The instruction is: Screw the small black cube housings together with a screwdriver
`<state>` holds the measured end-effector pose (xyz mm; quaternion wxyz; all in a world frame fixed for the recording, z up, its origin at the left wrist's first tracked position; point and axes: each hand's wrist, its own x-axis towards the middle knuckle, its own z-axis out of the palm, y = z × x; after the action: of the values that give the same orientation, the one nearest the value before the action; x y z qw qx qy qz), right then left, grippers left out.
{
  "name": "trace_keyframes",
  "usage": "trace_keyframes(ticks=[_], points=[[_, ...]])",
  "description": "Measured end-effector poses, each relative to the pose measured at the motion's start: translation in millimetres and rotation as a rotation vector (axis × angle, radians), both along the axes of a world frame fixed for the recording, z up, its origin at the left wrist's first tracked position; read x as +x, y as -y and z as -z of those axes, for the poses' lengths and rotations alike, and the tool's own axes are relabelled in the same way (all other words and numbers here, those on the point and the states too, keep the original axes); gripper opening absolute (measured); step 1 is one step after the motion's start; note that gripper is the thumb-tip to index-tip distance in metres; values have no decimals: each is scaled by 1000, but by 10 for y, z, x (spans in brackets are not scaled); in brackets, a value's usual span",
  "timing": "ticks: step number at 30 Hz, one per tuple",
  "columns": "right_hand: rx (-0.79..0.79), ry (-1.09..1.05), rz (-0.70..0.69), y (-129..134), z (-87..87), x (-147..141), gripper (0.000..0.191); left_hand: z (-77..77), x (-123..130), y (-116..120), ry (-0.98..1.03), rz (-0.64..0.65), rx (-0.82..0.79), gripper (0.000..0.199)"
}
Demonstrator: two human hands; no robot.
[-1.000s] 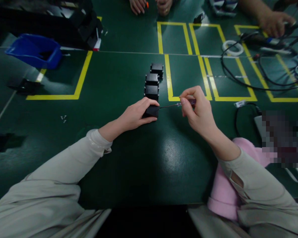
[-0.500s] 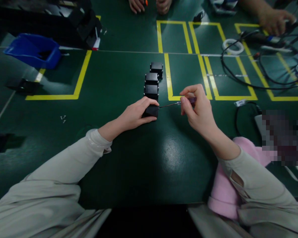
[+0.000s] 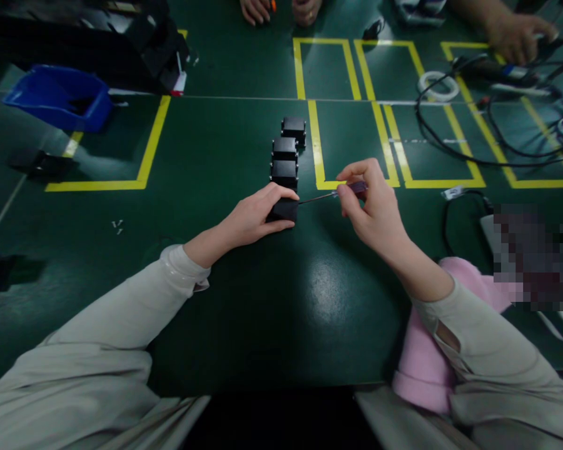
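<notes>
My left hand [image 3: 253,217] grips a small black box-shaped part [image 3: 284,210] on the green table, thumb on the near side and fingers on the far side. In my right hand [image 3: 373,203] is a screwdriver [image 3: 356,188] with a purplish clear handle, pinched between thumb and fingers. Its thin shaft lies nearly level, and the tip meets the right side of the black part. Just beyond my left fingers stand more black parts in a row: a near one [image 3: 284,172], a middle one [image 3: 285,148] and a far one [image 3: 293,128], with small shiny screws at their sides.
Several loose screws [image 3: 117,226] lie on the left. A blue bin [image 3: 60,97] stands farther back. Black cables [image 3: 422,125] and a white tape ring [image 3: 438,86] are at the right, a pink cloth [image 3: 425,362] under my right forearm. Other people's hands [image 3: 520,37] rest across the table.
The whole view has shifted very slightly. The screwdriver's handle appears a little turned in my right fingers; my left hand and the black part keep their places.
</notes>
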<state>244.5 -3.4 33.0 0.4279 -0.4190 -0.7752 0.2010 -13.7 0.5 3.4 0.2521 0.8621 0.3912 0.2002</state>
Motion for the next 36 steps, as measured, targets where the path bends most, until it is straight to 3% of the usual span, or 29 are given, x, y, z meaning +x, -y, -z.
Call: trace_keyframes(ticks=[5,9,13,17,21,23,25,29,32,36], points=[[-11,21,18,11,-40,-1,19,-8,-7,-2,-5,-3,-1,41],[-28,12,13,13,-31,-5,5,-7,-7,-5,-1,-2,7,41],[-37,20,20,10,-42,-5,5,-1,-4,-3,-2,-2,13,41],[-49,36,24,10,-66,-4,20,-5,0,0,-6,-1,22,41],[-49,21,24,7,-43,-5,4,-15,4,-1,-13,-4,16,41],[-52,13,27,5,-33,-4,9,-17,4,-1,-12,-6,17,41],[-60,15,36,6,-39,-3,2,-14,1,1,-16,-7,19,42],[-69,36,42,13,-66,-2,18,-5,-5,1,-16,-3,16,42],[-60,35,22,17,-62,-2,5,-5,-6,-3,-14,-5,16,42],[-56,15,14,19,-50,-1,10,-13,-1,-5,-16,-5,10,42]])
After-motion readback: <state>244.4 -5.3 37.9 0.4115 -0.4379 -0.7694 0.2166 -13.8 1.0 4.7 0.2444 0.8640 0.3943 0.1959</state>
